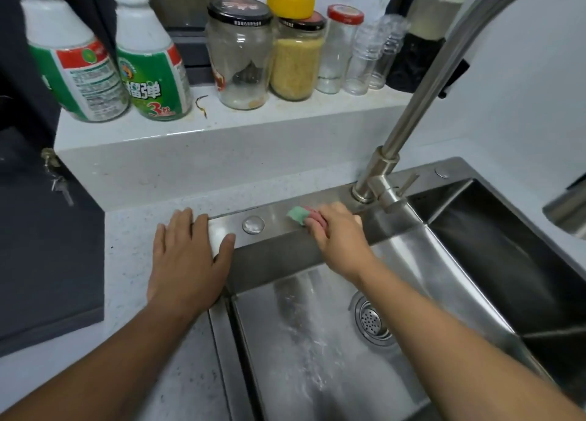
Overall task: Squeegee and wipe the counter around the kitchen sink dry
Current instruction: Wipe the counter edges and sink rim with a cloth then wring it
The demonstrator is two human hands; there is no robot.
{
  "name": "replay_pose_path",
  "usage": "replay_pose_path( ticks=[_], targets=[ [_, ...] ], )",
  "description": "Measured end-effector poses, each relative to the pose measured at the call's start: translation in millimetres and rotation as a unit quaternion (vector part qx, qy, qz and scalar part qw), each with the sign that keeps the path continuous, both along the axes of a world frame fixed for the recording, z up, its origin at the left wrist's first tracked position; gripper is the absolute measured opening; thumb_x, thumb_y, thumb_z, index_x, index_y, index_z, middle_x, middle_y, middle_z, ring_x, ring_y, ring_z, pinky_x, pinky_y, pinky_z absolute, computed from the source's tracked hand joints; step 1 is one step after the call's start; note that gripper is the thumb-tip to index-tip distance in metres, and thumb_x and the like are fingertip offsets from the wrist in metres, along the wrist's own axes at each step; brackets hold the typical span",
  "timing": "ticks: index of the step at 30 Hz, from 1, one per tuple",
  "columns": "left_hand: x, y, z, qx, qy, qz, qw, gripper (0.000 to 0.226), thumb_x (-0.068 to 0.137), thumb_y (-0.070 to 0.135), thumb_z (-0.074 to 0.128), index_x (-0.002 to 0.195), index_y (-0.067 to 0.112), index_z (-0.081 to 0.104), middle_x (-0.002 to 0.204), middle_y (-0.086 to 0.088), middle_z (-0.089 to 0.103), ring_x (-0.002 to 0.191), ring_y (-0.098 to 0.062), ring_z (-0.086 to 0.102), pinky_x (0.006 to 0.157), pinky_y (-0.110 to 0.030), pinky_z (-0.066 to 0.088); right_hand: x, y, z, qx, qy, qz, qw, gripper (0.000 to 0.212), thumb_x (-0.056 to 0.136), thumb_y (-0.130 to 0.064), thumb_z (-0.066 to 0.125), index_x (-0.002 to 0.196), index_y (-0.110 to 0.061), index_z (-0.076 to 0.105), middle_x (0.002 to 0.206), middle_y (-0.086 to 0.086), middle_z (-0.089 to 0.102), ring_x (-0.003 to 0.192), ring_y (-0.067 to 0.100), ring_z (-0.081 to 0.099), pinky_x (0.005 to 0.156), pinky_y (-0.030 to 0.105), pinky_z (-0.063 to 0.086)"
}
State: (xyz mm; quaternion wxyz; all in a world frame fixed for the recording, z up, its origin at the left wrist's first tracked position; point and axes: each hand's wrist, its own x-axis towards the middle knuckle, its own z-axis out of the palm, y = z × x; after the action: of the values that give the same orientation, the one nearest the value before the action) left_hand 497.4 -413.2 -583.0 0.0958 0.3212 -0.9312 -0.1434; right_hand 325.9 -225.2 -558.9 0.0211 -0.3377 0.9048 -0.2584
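Right hand (337, 236) closed over a green-and-pink cloth (299, 213), pressing it onto the steel back ledge of the sink (279, 227), just left of the faucet (377, 179). Left hand (187, 255) open, flat, holding nothing, palm on the counter (133, 239) at the sink's left corner. Drain strainer (372, 320) in basin below; jars (269, 52) on raised shelf behind

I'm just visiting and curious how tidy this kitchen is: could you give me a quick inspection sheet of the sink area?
Surface: speckled pale counter; steel sink looks wet.
Job's things: green-and-pink cloth on the sink's back ledge; no squeegee seen.
Clutter: two cleaner bottles, jars on the raised shelf.
Grippers: left hand flat on the sink corner; right hand pressing the cloth.
Cables: nothing seen.
Surroundings: faucet, drain strainer.
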Motion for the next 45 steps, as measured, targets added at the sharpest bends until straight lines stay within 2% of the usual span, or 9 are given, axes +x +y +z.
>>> replay_pose_path(
  ticks=[3, 7, 9, 13, 19, 28, 35, 40, 45],
  targets=[
    [-1, 0, 1, 0.006, 0.022, -0.001, 1.000, 0.068, 0.094, 0.058, 0.026, 0.135, 0.009, 0.049, 0.147, -0.018, 0.045, 0.144, -0.034, 0.032, 0.122, -0.053, 0.017, 47, 18, 24, -0.188, -0.250, -0.110, 0.943, 0.032, 0.095, -0.031, 0.059, 0.065, -0.021, 0.063, 0.063, -0.008, 0.060, 0.057, 0.003, 0.054, 0.058, 0.023, 0.043],
    [9, 2, 11, 0.082, 0.088, -0.027, 0.992, 0.058, 0.095, 0.050, 0.034, 0.132, 0.008, 0.052, 0.133, -0.011, 0.056, 0.131, -0.032, 0.045, 0.121, -0.053, 0.017, 91, 60, 37, -0.349, -0.536, -0.190, 0.745, 0.032, 0.102, -0.030, 0.050, 0.075, -0.014, 0.059, 0.066, 0.007, 0.058, 0.064, 0.020, 0.061, 0.072, 0.054, 0.061],
    [18, 10, 20, 0.125, 0.123, -0.046, 0.983, 0.054, 0.096, 0.045, 0.036, 0.132, 0.009, 0.052, 0.132, -0.010, 0.058, 0.131, -0.032, 0.047, 0.123, -0.050, 0.013, 102, 80, 43, -0.389, -0.588, -0.204, 0.679, 0.016, 0.103, -0.016, 0.047, 0.093, -0.008, 0.057, 0.082, 0.015, 0.062, 0.069, 0.028, 0.070, 0.061, 0.048, 0.063],
    [49, 47, 41, 0.172, 0.173, -0.059, 0.968, 0.049, 0.099, 0.040, 0.037, 0.134, 0.010, 0.053, 0.134, -0.009, 0.058, 0.132, -0.029, 0.047, 0.122, -0.050, 0.022, 113, 120, 51, -0.379, -0.556, -0.209, 0.710, 0.031, 0.101, 0.000, 0.043, 0.118, -0.021, 0.059, 0.085, 0.013, 0.065, 0.044, 0.011, 0.044, 0.034, 0.016, 0.031],
    [103, 114, 44, 0.178, 0.172, -0.061, 0.967, 0.042, 0.098, 0.039, 0.037, 0.127, 0.015, 0.057, 0.125, -0.002, 0.060, 0.121, -0.023, 0.053, 0.109, -0.042, 0.036, 109, 160, 63, -0.211, -0.472, -0.150, 0.843, 0.028, 0.103, -0.030, 0.046, 0.083, -0.013, 0.055, 0.056, 0.002, 0.041, 0.032, 0.006, 0.032, 0.032, 0.012, 0.021],
    [90, 289, 41, 0.193, 0.159, -0.073, 0.965, 0.043, 0.099, 0.043, 0.038, 0.128, 0.019, 0.059, 0.125, 0.004, 0.061, 0.117, -0.016, 0.054, 0.103, -0.035, 0.040, 75, 225, 40, -0.124, -0.351, -0.106, 0.922, 0.042, 0.101, -0.033, 0.043, 0.062, -0.016, 0.048, 0.053, 0.003, 0.039, 0.044, 0.018, 0.035, 0.043, 0.023, 0.029],
    [42, 397, 27, 0.214, 0.104, -0.011, 0.971, 0.046, 0.098, 0.045, 0.035, 0.122, 0.019, 0.063, 0.121, 0.002, 0.065, 0.115, -0.018, 0.056, 0.099, -0.030, 0.040, 23, 270, 35, -0.136, -0.385, -0.158, 0.899, 0.029, 0.074, -0.027, 0.040, 0.047, -0.017, 0.037, 0.053, 0.003, 0.034, 0.049, 0.017, 0.028, 0.048, 0.024, 0.023],
    [30, 422, 21, 0.192, 0.066, 0.048, 0.978, 0.040, 0.100, 0.042, 0.036, 0.120, 0.021, 0.063, 0.119, 0.003, 0.066, 0.111, -0.020, 0.057, 0.095, -0.030, 0.036, -16, 298, 32, -0.129, -0.486, -0.128, 0.855, 0.033, 0.100, -0.035, 0.044, 0.075, -0.016, 0.049, 0.055, 0.001, 0.044, 0.040, 0.014, 0.040, 0.038, 0.014, 0.028],
    [26, 422, 19, 0.196, 0.020, 0.076, 0.977, 0.029, 0.103, 0.041, 0.040, 0.113, 0.025, 0.063, 0.111, 0.005, 0.068, 0.097, -0.020, 0.060, 0.091, -0.035, 0.041, -40, 312, 32, -0.112, -0.516, -0.075, 0.846, 0.019, 0.095, -0.026, 0.052, 0.079, -0.015, 0.053, 0.070, 0.007, 0.053, 0.058, 0.022, 0.058, 0.042, 0.022, 0.040]
  ],
)
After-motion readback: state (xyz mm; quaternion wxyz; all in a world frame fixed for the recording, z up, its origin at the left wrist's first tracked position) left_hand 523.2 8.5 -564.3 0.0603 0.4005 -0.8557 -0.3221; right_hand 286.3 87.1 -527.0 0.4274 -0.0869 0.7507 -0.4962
